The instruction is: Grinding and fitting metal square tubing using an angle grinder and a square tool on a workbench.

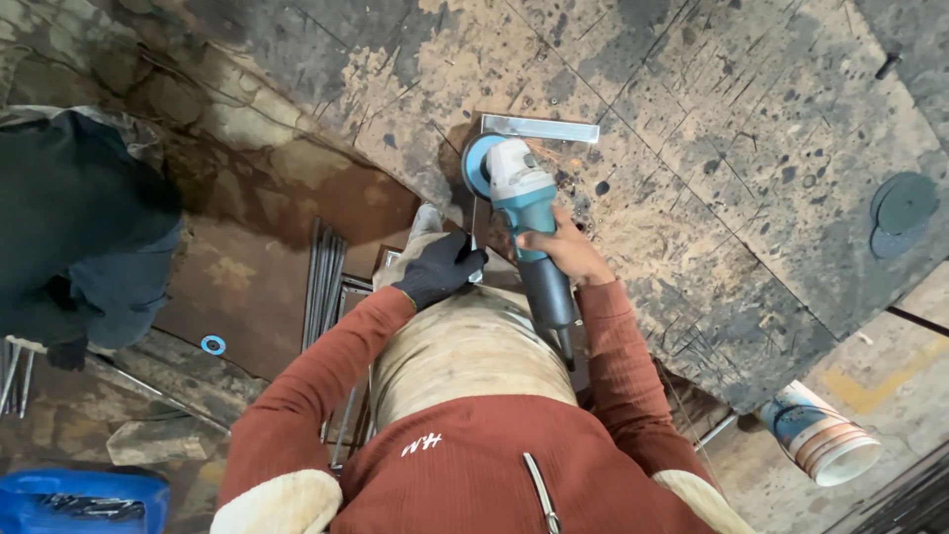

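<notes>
1. Our bare right hand wraps the teal angle grinder, its disc against the metal angle piece on the scarred desk.
2. Our gloved left hand presses closed on the piece's near end.
3. Spare discs lie well apart, right.

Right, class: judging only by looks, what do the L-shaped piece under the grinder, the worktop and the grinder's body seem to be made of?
L-shaped piece: probably steel, bare grey with a dull shine and straight edges.
Worktop: looks like wood or board, brown and worn, crossed with cut lines and dark burn spots.
Angle grinder: teal body seems moulded plastic, matt; the pale head looks like cast metal, though that is less certain.
</notes>
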